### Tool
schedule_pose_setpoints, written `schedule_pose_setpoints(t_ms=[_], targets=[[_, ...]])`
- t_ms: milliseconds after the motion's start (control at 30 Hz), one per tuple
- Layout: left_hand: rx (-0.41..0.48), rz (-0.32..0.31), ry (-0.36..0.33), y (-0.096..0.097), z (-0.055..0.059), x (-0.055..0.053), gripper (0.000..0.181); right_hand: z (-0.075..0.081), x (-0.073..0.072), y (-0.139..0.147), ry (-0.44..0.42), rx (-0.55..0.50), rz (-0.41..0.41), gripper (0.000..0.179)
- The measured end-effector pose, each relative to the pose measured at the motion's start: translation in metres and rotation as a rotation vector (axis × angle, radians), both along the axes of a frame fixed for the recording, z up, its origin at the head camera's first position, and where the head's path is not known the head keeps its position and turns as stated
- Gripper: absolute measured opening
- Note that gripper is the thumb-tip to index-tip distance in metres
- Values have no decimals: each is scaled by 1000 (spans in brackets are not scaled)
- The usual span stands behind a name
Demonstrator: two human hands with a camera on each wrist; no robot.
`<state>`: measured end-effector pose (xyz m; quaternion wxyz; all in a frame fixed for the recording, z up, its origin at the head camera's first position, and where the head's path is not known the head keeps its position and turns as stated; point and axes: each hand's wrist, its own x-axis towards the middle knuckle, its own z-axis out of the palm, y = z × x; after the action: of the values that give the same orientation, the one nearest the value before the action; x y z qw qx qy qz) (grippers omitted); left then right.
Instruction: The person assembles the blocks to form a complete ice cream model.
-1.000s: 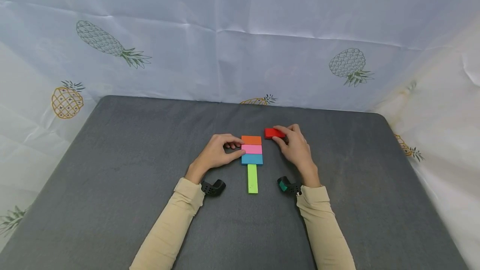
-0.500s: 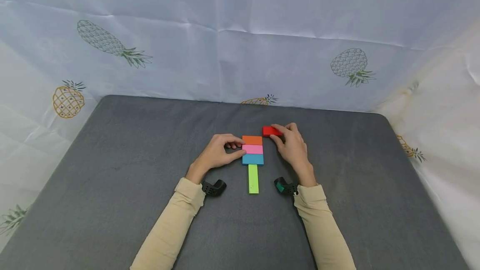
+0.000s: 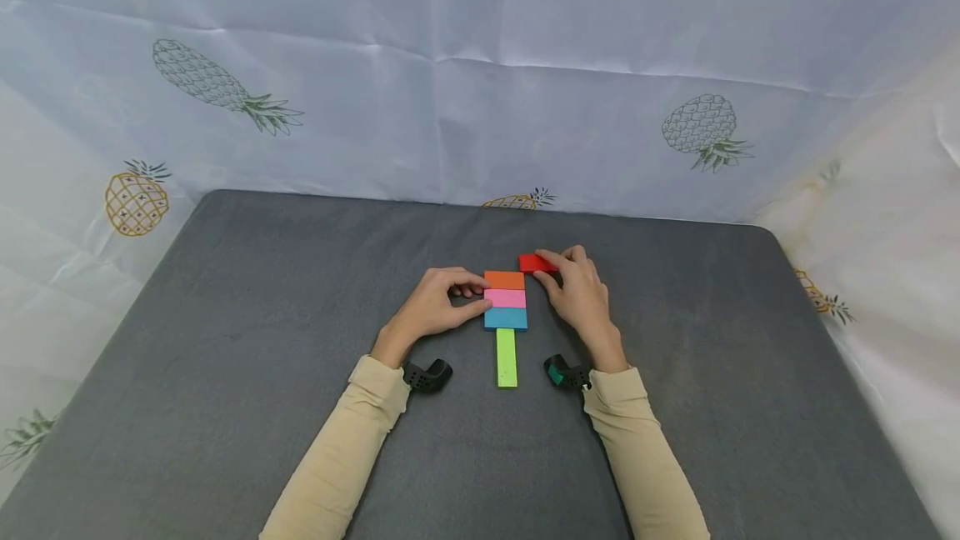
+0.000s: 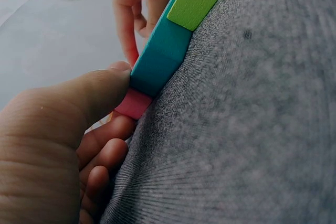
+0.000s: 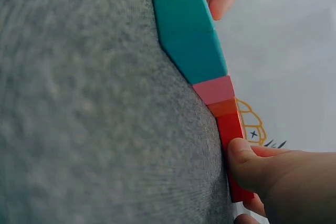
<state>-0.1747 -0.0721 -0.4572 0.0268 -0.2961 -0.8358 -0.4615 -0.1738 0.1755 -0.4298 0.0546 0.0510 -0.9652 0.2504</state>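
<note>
My right hand (image 3: 581, 298) pinches a red rectangular block (image 3: 528, 262) between thumb and fingers. The red block lies just behind and to the right of an orange block (image 3: 504, 280), its left end right at the orange one's far right corner. Orange, pink (image 3: 506, 298) and blue (image 3: 506, 318) blocks lie side by side in a stack-like row. A slim lime-green block (image 3: 506, 358) extends from the blue one toward me. With thumb and fingertips, my left hand (image 3: 435, 302) touches the left ends of the row; its thumb rests at the blue block's corner in the left wrist view.
Everything lies on a dark grey cloth-covered table (image 3: 262, 315). Behind it hangs a pale curtain (image 3: 480, 123) printed with pineapples. Black wrist devices (image 3: 428, 376) sit at both of my cuffs.
My right hand has slid the red block leftward, closer to the orange block's far right corner. The left hand and the other blocks have stayed in place.
</note>
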Motion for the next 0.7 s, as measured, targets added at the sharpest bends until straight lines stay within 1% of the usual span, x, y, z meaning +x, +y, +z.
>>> schedule_pose_setpoints(t_ms=[300, 467, 600, 700], targets=[[-7, 3, -12, 0, 1, 1, 24, 0, 2, -3, 20, 21, 21, 41], [-14, 7, -15, 0, 1, 1, 25, 0, 3, -3, 10, 23, 42, 43], [-13, 5, -7, 0, 0, 1, 25, 1, 1, 2, -10, -10, 69, 47], [-6, 1, -3, 0, 0, 1, 25, 3, 0, 9, -26, -73, 74, 47]])
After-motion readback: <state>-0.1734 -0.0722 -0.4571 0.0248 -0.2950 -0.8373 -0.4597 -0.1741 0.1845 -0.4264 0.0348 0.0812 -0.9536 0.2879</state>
